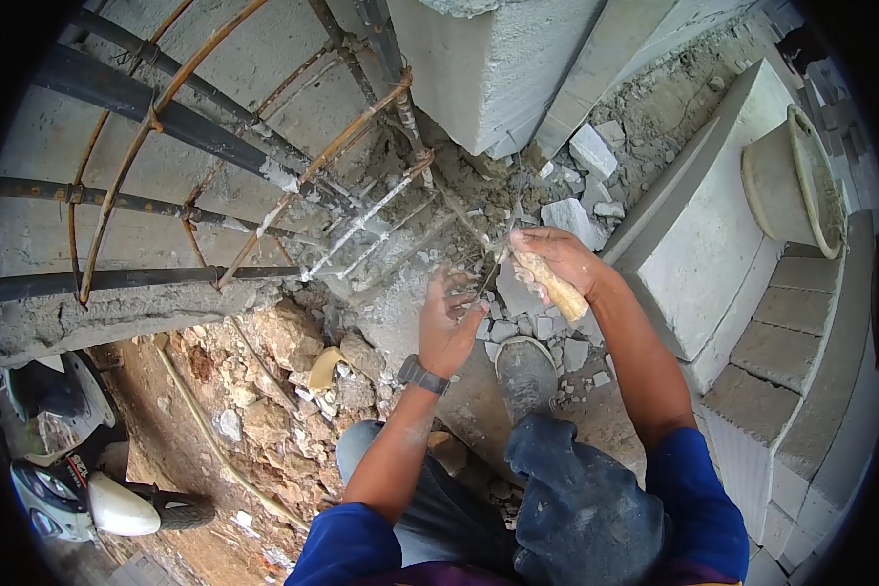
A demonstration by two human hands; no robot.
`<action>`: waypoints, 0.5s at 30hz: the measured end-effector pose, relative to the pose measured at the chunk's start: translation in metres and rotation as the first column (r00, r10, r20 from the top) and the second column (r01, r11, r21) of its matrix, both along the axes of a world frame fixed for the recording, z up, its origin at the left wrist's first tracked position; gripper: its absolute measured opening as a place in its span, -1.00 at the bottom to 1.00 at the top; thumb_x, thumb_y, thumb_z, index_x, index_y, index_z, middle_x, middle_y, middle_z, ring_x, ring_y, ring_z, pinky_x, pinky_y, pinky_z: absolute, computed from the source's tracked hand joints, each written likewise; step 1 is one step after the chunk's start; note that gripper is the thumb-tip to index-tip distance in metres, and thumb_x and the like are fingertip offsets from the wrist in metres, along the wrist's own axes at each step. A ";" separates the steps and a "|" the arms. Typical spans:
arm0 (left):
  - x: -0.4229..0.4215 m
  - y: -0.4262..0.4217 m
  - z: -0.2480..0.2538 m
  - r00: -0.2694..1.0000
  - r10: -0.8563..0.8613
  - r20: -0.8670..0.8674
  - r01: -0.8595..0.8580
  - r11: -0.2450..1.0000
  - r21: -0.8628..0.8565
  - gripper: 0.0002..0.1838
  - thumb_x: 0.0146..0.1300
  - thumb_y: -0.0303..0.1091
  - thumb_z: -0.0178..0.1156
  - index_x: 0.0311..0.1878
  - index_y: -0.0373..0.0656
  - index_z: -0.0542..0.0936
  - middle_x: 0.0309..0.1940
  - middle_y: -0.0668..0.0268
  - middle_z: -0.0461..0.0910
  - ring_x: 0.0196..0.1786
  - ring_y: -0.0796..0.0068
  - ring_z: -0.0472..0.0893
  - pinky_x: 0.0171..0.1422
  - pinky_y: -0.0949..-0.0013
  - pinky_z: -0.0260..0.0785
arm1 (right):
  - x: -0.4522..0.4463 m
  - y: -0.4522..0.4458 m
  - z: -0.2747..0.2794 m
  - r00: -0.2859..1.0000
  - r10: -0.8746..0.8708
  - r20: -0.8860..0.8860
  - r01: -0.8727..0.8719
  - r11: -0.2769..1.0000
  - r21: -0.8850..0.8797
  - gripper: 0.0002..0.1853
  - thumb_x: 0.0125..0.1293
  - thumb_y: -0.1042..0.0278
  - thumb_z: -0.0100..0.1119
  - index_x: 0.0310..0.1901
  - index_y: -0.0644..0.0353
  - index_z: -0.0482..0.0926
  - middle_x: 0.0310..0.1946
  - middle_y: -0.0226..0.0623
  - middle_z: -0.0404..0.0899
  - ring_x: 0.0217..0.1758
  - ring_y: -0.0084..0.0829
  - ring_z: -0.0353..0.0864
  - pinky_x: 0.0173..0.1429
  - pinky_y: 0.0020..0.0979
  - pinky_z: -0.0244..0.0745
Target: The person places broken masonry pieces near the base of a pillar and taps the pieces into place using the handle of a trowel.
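My right hand (557, 256) is closed around a pale tan, rough stick-like piece (555, 288), possibly a wooden tool handle; its thick end points down toward my boot. A thin dark strip or wire (491, 274) runs between my two hands; I cannot make out whether it belongs to the tan piece. My left hand (447, 327), with a dark watch (424, 374) at the wrist, has its fingers curved and apart close to that strip. Whether it touches the strip is unclear. Both hands are above broken rubble (532, 322) at the foot of the rebar.
Tied rebar (234, 146) juts from the left. A pale block column (488, 73) stands ahead. To the right, a bucket (791, 181) is on large blocks (703, 254). Stones (273, 391) and a parked motorbike (98, 479) are at the lower left; my boot (525, 376) stands below my hands.
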State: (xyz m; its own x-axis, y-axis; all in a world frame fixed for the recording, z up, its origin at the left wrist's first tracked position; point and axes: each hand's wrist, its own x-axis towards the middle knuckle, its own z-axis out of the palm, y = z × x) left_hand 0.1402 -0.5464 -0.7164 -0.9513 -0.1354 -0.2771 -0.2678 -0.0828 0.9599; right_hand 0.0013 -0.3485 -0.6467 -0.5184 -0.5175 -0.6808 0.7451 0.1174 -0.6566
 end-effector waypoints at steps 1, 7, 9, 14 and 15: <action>-0.001 0.002 -0.002 1.000 -0.012 0.012 0.012 1.000 -0.008 -0.02 0.26 -0.34 0.45 0.63 -0.24 0.08 0.29 0.03 0.51 0.14 0.23 0.61 0.19 0.21 0.53 | -0.002 -0.009 0.007 0.996 -0.082 -0.016 0.083 0.996 0.017 -0.61 0.52 -0.02 0.24 -0.01 0.22 0.60 -0.53 -0.37 0.53 -0.68 -0.56 0.48 -0.69 -0.48 0.44; 0.001 0.002 -0.001 0.999 -0.030 0.029 0.031 0.999 -0.033 -0.05 0.25 -0.33 0.46 0.61 -0.22 0.14 0.27 0.06 0.53 0.12 0.26 0.62 0.17 0.23 0.53 | -0.030 -0.013 0.041 0.987 -0.119 -0.106 0.122 0.992 0.028 -0.57 0.49 -0.11 0.27 -0.12 0.19 0.58 -0.52 -0.42 0.51 -0.67 -0.57 0.44 -0.64 -0.47 0.40; 0.002 -0.005 -0.001 0.999 -0.038 0.040 0.039 0.998 -0.044 -0.07 0.24 -0.35 0.47 0.60 -0.23 0.17 0.27 0.07 0.54 0.11 0.27 0.63 0.17 0.23 0.53 | -0.031 -0.015 0.050 0.981 -0.086 -0.175 0.108 0.987 0.119 -0.56 0.50 -0.10 0.27 -0.11 0.21 0.60 -0.53 -0.43 0.50 -0.67 -0.59 0.43 -0.64 -0.47 0.40; 0.002 -0.019 0.002 0.999 0.003 0.046 0.000 0.998 -0.068 -0.12 0.26 -0.34 0.47 0.56 -0.31 0.22 0.27 0.07 0.52 0.15 0.24 0.63 0.15 0.24 0.57 | -0.024 0.004 0.050 0.981 -0.114 -0.159 0.123 0.991 0.045 -0.58 0.52 -0.06 0.25 -0.10 0.23 0.61 -0.53 -0.42 0.51 -0.70 -0.61 0.42 -0.67 -0.52 0.39; 0.001 -0.021 0.006 0.998 -0.009 0.065 0.014 0.998 -0.063 -0.11 0.28 -0.32 0.46 0.57 -0.32 0.21 0.28 0.07 0.50 0.19 0.21 0.61 0.19 0.22 0.56 | -0.020 0.010 0.050 0.978 -0.121 -0.167 0.125 0.992 0.012 -0.58 0.52 -0.06 0.24 -0.10 0.23 0.61 -0.53 -0.42 0.51 -0.70 -0.62 0.42 -0.68 -0.52 0.39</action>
State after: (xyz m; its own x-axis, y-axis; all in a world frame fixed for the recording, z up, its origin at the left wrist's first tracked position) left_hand 0.1407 -0.5678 -0.7105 -0.9331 -0.1439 -0.3296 -0.3305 -0.0187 0.9436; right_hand -0.0184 -0.3383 -0.5965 -0.6838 -0.4285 -0.5906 0.6358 0.0473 -0.7704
